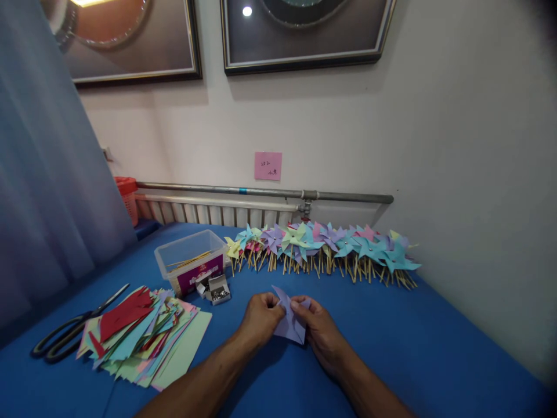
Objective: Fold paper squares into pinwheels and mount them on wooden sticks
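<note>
A purple paper piece (pixel 290 326), cut and partly folded like a pinwheel, is held between both hands just above the blue table. My left hand (pixel 262 316) pinches its left edge between thumb and fingers. On the other side, my right hand (pixel 319 325) grips the paper with the thumb on top and fingers behind. Left of my left hand, a small open box of metal pins (pixel 219 290) lies near a clear plastic tub (pixel 187 255) with thin wooden sticks inside. Finished pinwheels (pixel 304 241) on sticks are heaped in a row beyond my hands.
A stack of coloured cut paper (pixel 148 337) lies at the left with black-handled scissors (pixel 72 337) beside it. Behind the blue table (pixel 391 348) are a radiator with a metal pipe (pixel 209 188) and a wall. A blue curtain (pixel 56 162) hangs at the left.
</note>
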{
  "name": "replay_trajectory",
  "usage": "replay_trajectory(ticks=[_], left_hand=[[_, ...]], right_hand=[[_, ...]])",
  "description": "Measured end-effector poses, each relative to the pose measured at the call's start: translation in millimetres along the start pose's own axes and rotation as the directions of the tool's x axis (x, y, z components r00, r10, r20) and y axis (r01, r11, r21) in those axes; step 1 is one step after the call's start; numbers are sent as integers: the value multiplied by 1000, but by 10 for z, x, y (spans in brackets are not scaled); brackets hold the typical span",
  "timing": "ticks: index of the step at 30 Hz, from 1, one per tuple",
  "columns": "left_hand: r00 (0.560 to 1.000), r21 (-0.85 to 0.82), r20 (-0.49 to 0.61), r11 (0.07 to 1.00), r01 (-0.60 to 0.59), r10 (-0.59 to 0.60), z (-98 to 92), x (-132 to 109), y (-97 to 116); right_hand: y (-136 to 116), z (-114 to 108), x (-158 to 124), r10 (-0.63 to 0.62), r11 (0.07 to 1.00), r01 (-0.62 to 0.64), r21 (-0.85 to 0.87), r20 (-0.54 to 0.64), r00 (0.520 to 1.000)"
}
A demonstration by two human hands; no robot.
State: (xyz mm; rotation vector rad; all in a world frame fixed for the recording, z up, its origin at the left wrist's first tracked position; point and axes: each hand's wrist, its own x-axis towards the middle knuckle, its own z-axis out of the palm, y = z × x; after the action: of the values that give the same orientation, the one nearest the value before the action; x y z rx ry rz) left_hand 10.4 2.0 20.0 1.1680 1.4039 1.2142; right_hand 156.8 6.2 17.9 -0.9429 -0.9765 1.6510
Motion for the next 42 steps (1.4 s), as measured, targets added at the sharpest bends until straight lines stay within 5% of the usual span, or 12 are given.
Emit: replay_trajectory(ticks=[42], left_hand=[[995,-158,54,983,95,-87,20,-22,49]], right_hand=[[28,-43,64,-103,967,95,-234,-21,994]])
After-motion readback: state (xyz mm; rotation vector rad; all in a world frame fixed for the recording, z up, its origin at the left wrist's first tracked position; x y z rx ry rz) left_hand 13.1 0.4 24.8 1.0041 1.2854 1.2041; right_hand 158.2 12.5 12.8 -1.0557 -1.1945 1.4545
